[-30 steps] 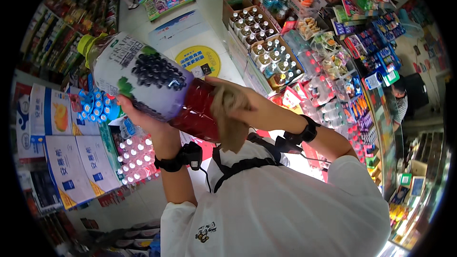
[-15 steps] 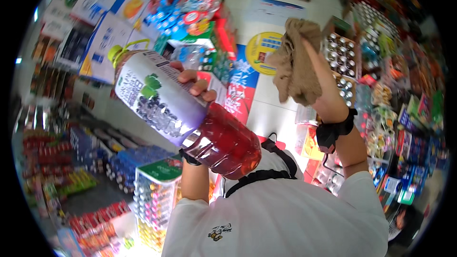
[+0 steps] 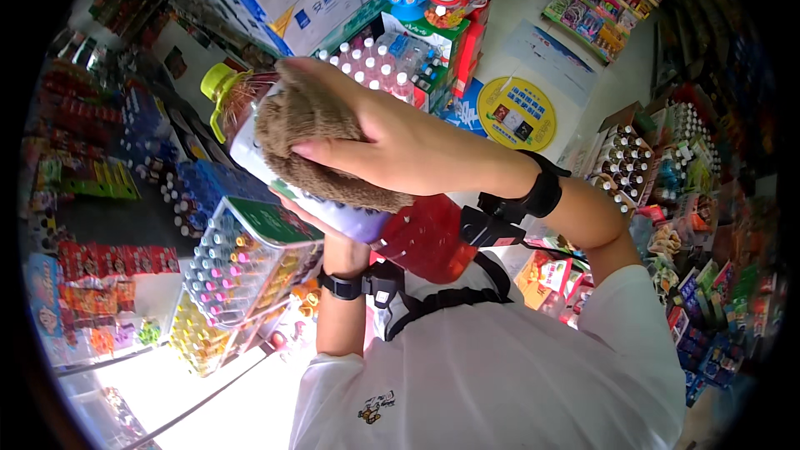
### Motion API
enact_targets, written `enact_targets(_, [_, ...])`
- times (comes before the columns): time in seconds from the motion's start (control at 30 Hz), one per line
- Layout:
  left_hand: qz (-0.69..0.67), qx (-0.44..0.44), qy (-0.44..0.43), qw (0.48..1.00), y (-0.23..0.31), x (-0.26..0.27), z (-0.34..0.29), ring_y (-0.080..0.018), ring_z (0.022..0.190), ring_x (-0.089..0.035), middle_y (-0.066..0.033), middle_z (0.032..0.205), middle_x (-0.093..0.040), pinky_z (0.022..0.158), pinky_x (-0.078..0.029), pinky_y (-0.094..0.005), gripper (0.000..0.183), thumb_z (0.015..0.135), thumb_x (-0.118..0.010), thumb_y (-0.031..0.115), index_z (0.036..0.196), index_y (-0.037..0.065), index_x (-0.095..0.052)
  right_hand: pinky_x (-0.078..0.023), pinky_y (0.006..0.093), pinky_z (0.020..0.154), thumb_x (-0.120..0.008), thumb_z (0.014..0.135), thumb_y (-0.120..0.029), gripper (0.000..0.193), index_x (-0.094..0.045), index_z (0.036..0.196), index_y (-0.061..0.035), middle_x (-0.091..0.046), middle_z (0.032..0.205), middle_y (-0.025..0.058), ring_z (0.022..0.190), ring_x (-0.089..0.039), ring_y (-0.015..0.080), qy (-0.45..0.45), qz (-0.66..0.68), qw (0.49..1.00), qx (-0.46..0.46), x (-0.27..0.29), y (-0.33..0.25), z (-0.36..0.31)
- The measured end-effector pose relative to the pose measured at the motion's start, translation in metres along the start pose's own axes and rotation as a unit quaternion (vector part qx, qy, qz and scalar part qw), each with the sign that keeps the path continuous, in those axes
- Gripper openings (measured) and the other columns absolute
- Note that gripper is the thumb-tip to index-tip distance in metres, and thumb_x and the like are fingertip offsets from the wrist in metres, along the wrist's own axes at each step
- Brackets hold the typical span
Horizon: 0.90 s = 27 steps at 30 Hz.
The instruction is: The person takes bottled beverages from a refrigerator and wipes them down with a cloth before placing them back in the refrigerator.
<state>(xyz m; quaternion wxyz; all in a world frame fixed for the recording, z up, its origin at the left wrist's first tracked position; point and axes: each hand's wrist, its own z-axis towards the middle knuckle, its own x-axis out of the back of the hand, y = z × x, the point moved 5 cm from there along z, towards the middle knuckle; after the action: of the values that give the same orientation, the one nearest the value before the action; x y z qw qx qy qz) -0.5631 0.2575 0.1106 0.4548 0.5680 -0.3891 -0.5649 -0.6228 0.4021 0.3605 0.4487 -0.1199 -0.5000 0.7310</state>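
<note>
A large plastic bottle of red drink lies tilted across my front. Its yellow-green cap with a loop handle points to the upper left. My left hand holds the bottle from the near, lower side; most of its fingers are hidden behind the bottle. Bunched in my right hand is a brown cloth, pressed over the bottle's purple and white label, thumb and fingers spread around it. The cloth and hand cover much of the label. Both my wrists wear black straps.
White-capped bottles and stacked cartons stand ahead. A display case of small bottles is at left. Crated bottles and packaged goods line the right. A round yellow floor sticker and a low rack lie beyond; a person's foot shows there.
My right hand has swung left with the cloth, from apart in the air onto the bottle's label. The left hand's fingers, earlier visible over the bottle's far side, are now mostly covered. The view has shifted.
</note>
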Motion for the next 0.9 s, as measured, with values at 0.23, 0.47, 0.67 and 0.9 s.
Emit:
enact_targets(0.23, [-0.092, 0.041, 0.143, 0.985, 0.006, 0.089, -0.015, -0.0276, 0.115, -0.049, -0.0117, 0.131, -0.047, 0.100, -0.039, -0.0411, 0.082, 0.086, -0.032, 0.071, 0.136, 0.007, -0.038, -0.022, 0.0358, 0.111, -0.059, 0.090, -0.029, 0.075, -0.018, 0.143, 0.0050, -0.028, 0.146, 0.0235, 0.136, -0.028, 0.0277, -0.072, 0.035, 0.993, -0.089, -0.079, 0.028, -0.030])
enact_targets(0.47, [-0.196, -0.034, 0.178, 0.964, 0.106, 0.069, 0.019, -0.0216, 0.103, -0.055, -0.0114, 0.120, -0.053, 0.094, -0.042, -0.0328, 0.063, 0.090, -0.046, 0.053, 0.129, 0.003, -0.044, -0.040, 0.0304, 0.097, -0.070, 0.080, -0.027, 0.062, -0.041, 0.129, -0.0013, -0.053, 0.120, 0.0076, 0.110, -0.052, 0.0147, -0.117, 0.319, 0.903, -0.263, -0.122, 0.092, -0.048])
enact_targets(0.67, [0.020, 0.009, 0.051, 0.998, 0.147, 0.061, 0.031, -0.0241, 0.119, -0.045, -0.0179, 0.131, -0.045, 0.102, -0.033, -0.0335, 0.078, 0.086, -0.062, 0.042, 0.138, -0.006, -0.028, -0.046, 0.0308, 0.090, -0.068, 0.082, -0.020, 0.051, -0.045, 0.124, -0.0017, -0.056, 0.113, 0.0069, 0.103, -0.056, 0.0149, 0.056, 0.411, 0.849, -0.327, -0.132, 0.123, -0.037])
enact_targets(0.9, [-0.123, 0.006, 0.151, 0.981, 0.108, 0.086, 0.032, -0.0200, 0.108, -0.052, -0.0111, 0.121, -0.052, 0.095, -0.041, -0.0348, 0.056, 0.088, -0.059, 0.028, 0.131, 0.000, -0.037, -0.018, 0.0379, 0.112, -0.063, 0.086, -0.021, 0.085, -0.007, 0.145, 0.0040, -0.017, 0.149, 0.0236, 0.140, -0.017, 0.0300, -0.009, 0.031, 0.995, -0.089, -0.130, 0.120, 0.018])
